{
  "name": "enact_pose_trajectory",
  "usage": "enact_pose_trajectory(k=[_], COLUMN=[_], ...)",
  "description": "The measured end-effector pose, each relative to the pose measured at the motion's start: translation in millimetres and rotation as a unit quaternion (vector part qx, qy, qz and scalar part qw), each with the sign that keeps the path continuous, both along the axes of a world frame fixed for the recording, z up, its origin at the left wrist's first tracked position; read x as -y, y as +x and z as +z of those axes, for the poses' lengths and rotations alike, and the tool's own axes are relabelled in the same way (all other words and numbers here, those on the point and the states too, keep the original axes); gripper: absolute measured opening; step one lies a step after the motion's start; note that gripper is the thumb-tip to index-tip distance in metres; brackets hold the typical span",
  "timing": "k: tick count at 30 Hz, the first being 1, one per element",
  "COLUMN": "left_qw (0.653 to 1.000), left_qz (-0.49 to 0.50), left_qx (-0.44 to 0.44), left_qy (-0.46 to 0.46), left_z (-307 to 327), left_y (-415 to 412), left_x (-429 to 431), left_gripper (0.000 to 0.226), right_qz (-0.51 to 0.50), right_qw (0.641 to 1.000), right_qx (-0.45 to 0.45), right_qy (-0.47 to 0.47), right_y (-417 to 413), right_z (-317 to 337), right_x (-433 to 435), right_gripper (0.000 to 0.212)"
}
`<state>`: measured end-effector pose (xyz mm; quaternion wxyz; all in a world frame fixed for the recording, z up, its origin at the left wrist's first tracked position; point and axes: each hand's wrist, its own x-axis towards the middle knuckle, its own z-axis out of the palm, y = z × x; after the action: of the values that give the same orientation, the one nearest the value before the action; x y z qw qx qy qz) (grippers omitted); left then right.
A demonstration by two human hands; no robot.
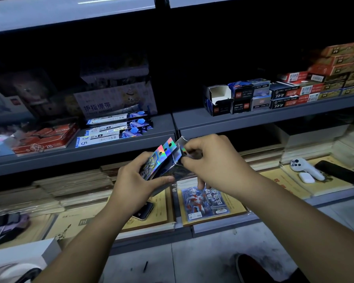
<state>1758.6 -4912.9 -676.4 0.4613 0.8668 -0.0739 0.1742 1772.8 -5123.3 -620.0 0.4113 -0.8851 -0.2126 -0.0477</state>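
Upper shelf (253,119), left: blue-white pen packs (114,127) fanned at front edge, red 2B boxes (49,137) beside. Right: open carton (219,99), then stacked dark and red boxes (294,92). Lower shelf: tan notebook stacks (70,186), hero-print paper pack (204,203) flat on top, dark phone (145,211) near it (partly hidden). Far right: white earbud case (306,177), black phone (337,172). Floor: black pen (145,266), dark shoe (251,268).

card packs (163,153): lower parts hidden in left hand (131,181); print too small to read
rightmost pack (179,146): top corner covered by pinching right hand (212,160)
phone (145,211): mostly under left wrist
hero card sheet (202,203): top behind right hand
dark shelf goods (31,88): blurred, kind unclear
orange boxes (343,58): cut by right edge
white box (18,260): cut by left edge
shoe (253,268): cut by bottom edge
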Motion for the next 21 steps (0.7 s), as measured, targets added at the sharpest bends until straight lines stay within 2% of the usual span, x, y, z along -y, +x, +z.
enact_pose_trajectory(k=[4,9,11,15,21], left_qw=[1.0,0.999,0.999,0.999,0.999], left_qz=[-0.003,-0.03,-0.036,-0.033,-0.038], left_qx=[0.006,0.004,0.006,0.008,0.006], left_qy=[-0.004,-0.033,-0.025,-0.014,0.013], left_z=[2.1,3.9,4.1,1.9,-3.1], left_y=[-0.8,-3.5,-3.9,-2.1,-2.2], left_x=[0.5,2.6,2.9,-1.1,-0.7], left_gripper=[0.049,0.052,0.057,0.057,0.052], right_qz=[0.023,0.077,0.097,0.12,0.152], right_qw=[1.0,0.99,0.985,0.981,0.976], right_qx=[-0.011,-0.119,-0.144,-0.149,-0.135], right_qy=[0.012,0.018,0.007,-0.019,-0.079], right_y=[-7.1,-9.5,-9.1,-10.4,-11.2], right_z=[5.5,5.2,4.0,5.4,-2.4], right_x=[-0.4,-3.1,-4.1,-3.4,-5.6], right_gripper=[0.012,0.025,0.037,0.051,0.045])
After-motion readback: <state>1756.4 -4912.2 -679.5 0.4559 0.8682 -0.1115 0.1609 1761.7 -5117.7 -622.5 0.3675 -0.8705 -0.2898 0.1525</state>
